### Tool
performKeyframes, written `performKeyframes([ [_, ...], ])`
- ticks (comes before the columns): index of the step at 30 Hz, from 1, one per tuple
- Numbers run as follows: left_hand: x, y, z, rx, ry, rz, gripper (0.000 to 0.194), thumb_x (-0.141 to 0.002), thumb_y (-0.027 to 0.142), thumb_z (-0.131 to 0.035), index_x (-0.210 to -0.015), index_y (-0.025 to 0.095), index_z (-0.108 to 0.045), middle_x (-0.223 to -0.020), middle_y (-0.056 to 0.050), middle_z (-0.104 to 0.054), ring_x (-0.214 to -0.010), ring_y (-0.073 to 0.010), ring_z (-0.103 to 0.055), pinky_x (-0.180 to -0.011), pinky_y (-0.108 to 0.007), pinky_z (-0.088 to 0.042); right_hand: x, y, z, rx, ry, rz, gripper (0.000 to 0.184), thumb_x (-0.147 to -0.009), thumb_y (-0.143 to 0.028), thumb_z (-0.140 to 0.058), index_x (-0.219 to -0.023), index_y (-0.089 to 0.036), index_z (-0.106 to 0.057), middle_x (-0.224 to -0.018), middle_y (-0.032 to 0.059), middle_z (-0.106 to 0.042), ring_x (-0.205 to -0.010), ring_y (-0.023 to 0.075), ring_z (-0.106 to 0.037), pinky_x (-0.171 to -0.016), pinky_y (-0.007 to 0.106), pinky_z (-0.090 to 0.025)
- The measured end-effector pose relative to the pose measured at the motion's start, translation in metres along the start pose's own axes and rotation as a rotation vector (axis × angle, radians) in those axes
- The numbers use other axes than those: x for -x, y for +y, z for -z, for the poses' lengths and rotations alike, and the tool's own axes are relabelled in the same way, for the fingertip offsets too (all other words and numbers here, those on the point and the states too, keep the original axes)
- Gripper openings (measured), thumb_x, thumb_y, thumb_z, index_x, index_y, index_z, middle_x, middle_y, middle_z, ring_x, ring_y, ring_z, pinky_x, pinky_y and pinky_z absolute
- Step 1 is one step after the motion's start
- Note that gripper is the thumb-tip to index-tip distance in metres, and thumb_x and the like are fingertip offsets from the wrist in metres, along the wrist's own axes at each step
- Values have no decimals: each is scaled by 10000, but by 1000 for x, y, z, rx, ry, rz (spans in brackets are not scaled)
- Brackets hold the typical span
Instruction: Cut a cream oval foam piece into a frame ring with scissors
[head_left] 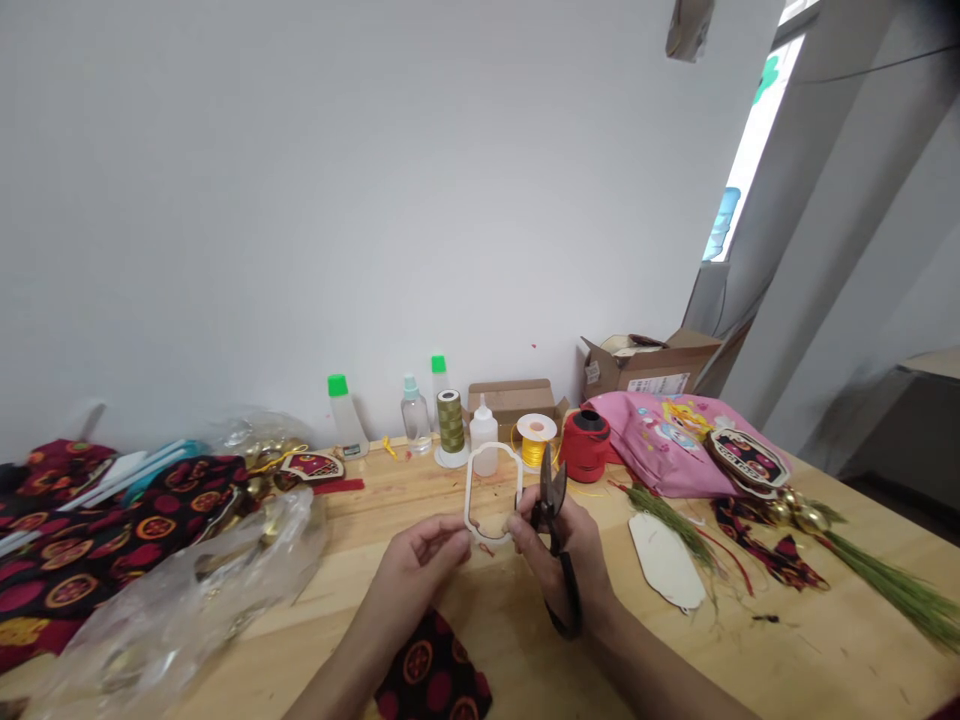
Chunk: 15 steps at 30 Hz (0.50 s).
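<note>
My left hand (418,562) pinches the lower left edge of a thin white frame (469,488) with scalloped ends, held upright above the table. The lower right edge of this frame sits between the thumb and fingers of my right hand (589,562). A pair of scissors (553,490) with black handles is also gripped in my right hand, blades pointing up and slightly apart. Below my left wrist lies a dark patterned cloth (436,672), partly hidden by the forearm. Right of my hands, a pale scalloped plate (666,562) rests flat.
Along the wall stand a green-capped bottle (346,420), an olive thread spool (451,425), a yellow cord spool (535,440) and a red container (586,445). A pink bag (652,445) and green tassels (892,580) lie right; patterned fabric (142,530) and a plastic bag (187,620) left.
</note>
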<state>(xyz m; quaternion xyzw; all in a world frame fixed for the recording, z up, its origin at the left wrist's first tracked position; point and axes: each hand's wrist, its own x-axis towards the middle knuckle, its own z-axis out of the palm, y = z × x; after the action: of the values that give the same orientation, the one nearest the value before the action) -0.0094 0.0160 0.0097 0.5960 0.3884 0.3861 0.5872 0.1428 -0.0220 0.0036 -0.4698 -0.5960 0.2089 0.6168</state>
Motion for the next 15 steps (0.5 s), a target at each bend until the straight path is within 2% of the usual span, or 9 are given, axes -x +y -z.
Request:
performKeyframes([
  [3,0,2,1,32,-10,72,189,-612,294,-628,-724,142,-651,-683,-16,-649,-680,-147,-551,-662,-238,-405,-1,-2,1,41,-9,18,61,-704,-151,-496,-701,-185,-445,-548,-57,-436,-470,72,-431,-447,173,-369],
  [8,-2,-5,0,-33,9,78,201,-650,310,-590,-577,130,-640,-536,13,-585,-539,-105,-481,-538,-206,-346,0,-3,-1,108,-43,94,63,-696,-146,-486,-661,-186,-452,-554,-44,-442,-478,78,-422,-462,183,-369],
  [15,-3,-17,-3,132,68,97,183,-655,279,-575,-547,139,-620,-471,44,-525,-464,-75,-416,-482,-187,-304,4,1,-4,146,-51,115,71,-687,-127,-476,-666,-191,-454,-576,-36,-457,-506,87,-434,-494,194,-371],
])
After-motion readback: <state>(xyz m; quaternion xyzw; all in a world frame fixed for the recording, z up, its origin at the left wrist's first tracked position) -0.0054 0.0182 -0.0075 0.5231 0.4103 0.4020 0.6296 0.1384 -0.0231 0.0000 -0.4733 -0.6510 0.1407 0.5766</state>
